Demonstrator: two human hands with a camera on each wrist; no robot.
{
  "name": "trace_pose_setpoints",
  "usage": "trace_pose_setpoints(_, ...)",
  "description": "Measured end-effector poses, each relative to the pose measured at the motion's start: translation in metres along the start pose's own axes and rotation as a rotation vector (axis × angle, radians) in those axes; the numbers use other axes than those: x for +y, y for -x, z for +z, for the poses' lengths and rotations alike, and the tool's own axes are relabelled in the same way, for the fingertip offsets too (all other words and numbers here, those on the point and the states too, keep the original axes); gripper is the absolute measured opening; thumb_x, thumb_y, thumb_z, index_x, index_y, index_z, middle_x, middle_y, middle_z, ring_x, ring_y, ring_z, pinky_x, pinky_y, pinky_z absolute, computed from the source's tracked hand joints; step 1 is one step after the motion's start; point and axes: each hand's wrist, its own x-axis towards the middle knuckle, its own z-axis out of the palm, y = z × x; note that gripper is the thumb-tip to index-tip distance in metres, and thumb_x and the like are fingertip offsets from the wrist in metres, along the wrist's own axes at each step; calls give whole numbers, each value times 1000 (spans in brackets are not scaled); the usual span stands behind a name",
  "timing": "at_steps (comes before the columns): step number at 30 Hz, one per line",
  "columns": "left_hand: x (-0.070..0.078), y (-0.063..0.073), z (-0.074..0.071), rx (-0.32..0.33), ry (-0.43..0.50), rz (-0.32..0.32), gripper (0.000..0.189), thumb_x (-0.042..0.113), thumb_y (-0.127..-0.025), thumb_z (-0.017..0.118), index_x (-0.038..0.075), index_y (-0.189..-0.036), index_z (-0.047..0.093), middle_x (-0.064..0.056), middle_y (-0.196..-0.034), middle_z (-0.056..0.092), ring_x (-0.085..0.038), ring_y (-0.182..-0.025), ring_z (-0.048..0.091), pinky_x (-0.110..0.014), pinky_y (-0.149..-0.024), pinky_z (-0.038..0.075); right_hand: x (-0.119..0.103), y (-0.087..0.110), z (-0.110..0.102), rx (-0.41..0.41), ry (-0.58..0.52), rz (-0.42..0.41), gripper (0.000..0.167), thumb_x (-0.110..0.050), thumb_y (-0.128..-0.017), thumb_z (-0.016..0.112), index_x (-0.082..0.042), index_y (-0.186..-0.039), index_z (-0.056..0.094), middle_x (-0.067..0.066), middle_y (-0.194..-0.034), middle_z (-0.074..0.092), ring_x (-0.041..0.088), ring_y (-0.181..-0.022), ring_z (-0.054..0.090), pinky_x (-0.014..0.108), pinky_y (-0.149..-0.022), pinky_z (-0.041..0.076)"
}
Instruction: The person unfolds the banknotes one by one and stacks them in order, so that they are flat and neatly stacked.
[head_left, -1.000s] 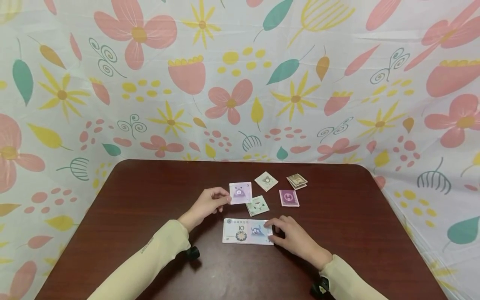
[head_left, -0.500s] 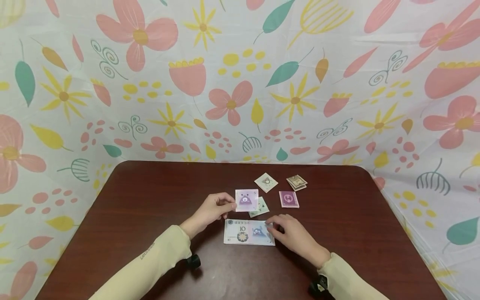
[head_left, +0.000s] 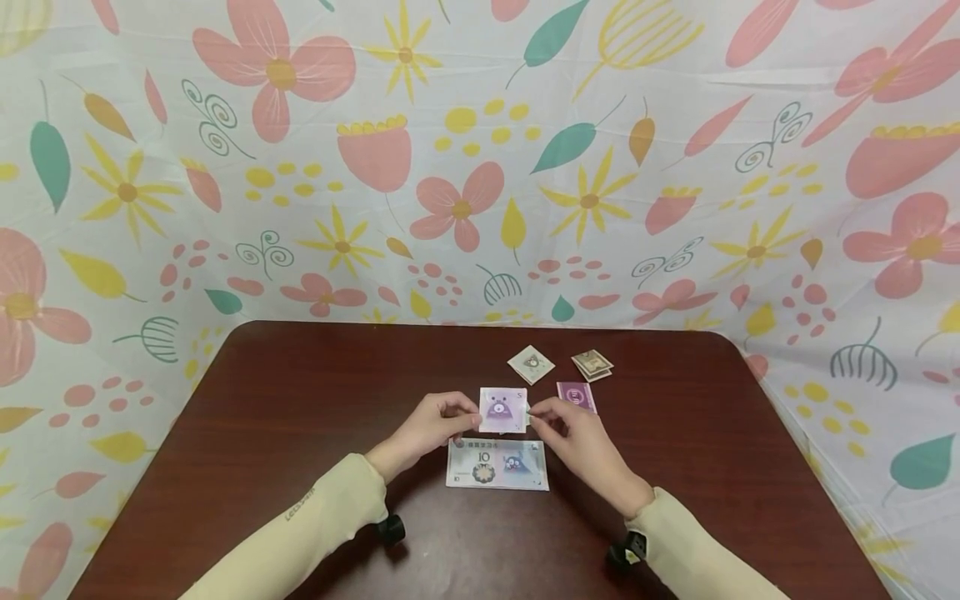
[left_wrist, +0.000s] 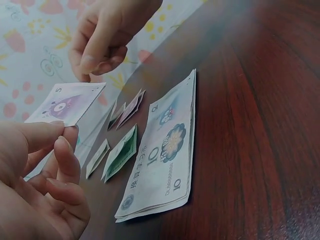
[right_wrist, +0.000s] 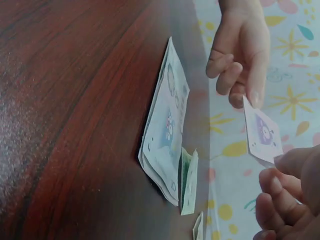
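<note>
A purple folded play banknote (head_left: 502, 410), printed with a 5 and a cartoon creature, is held up off the table. My left hand (head_left: 433, 425) pinches its left edge between thumb and fingers. At its right edge, my right hand (head_left: 581, 442) pinches the corner with thumb and forefinger. Below them a stack of unfolded 10 play banknotes (head_left: 498, 464) lies flat; its layered edges show in the left wrist view. A folded green play banknote (left_wrist: 120, 154) stands partly open beside that stack, mostly hidden behind the purple one in the head view.
Behind my hands lie a pale folded note (head_left: 531, 364), a brown folded note (head_left: 592, 364) and another purple folded note (head_left: 576, 395), partly covered by my right hand. The dark wooden table (head_left: 300, 375) meets a flower-patterned cloth (head_left: 450, 125) at its back.
My left hand has brought the purple play banknote right and slightly nearer, over the green one. My right hand has left the 10-note stack and taken the purple note's right edge.
</note>
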Motion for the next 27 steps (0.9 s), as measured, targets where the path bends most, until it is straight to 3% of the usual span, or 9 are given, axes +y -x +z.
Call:
trace_pose_setpoints(16,0,-2,8,-13,-13,50,8,8,-98,72,1,-99,73,-2,-83,72,-16,-63,55,-27,-61,46,-6,-1,3,41,-67,-4,14,-2,-89,80,-12,-93,72,-11,-80,67,4,-70,57,24,-63,51)
trace_pose_setpoints(27,0,0,10,-14,-36,71,9,8,-97,73,0,-99,73,0,-80,69,-15,-63,55,-26,-61,48,-11,-3,10,75,-149,118,19,0,-89,79,-3,-104,66,0,-80,76,5,-70,63,22,-64,52)
